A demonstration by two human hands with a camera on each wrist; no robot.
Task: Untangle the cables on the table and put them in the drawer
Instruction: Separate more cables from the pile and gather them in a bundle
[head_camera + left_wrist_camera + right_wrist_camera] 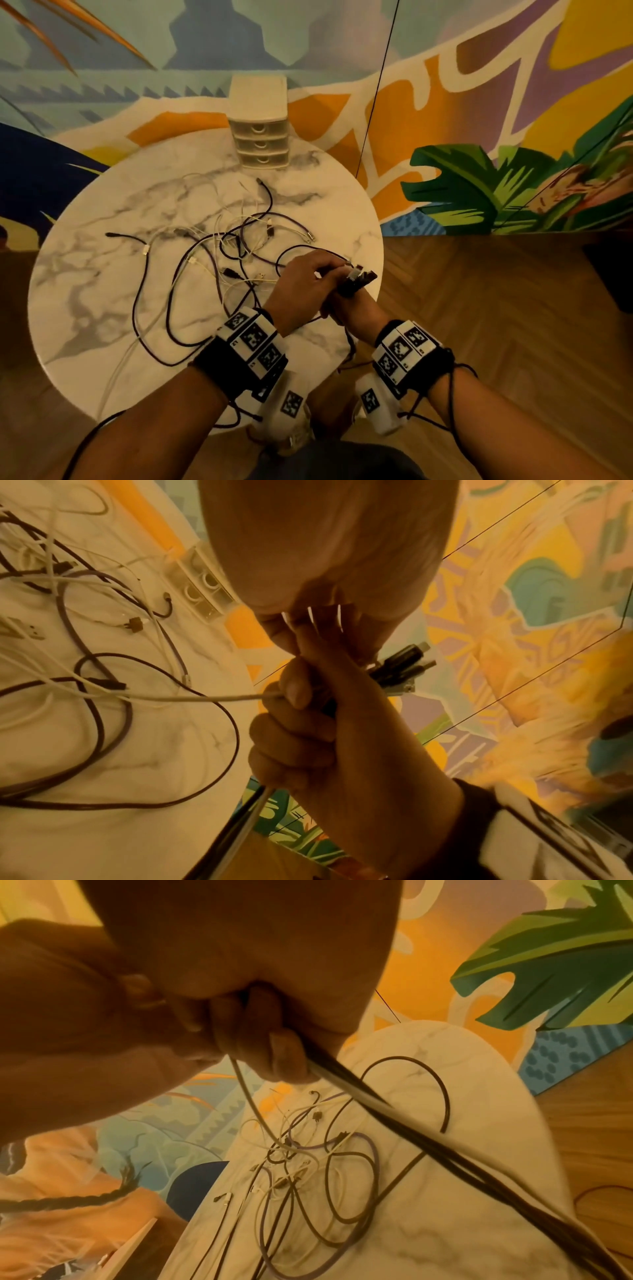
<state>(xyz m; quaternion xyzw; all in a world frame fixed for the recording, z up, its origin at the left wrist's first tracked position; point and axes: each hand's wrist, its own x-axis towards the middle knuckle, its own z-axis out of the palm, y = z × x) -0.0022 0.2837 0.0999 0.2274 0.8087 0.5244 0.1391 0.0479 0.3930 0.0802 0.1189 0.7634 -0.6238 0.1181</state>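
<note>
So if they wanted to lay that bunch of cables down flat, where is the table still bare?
Bare marble table lies along the left rim, left of the tangled cables, and at the far right between the drawer unit and the hands. The middle is crowded with loops.

Both forearms are bare. Each wrist wears a black strap (219, 368) carrying white blocks printed with black square markers (255, 337), a white camera housing (375, 404) beneath, and thin black leads (430, 416) trailing nearward.

There are no words or numbers to read here, only black-and-white square codes on the wrist bands (255, 337)
</note>
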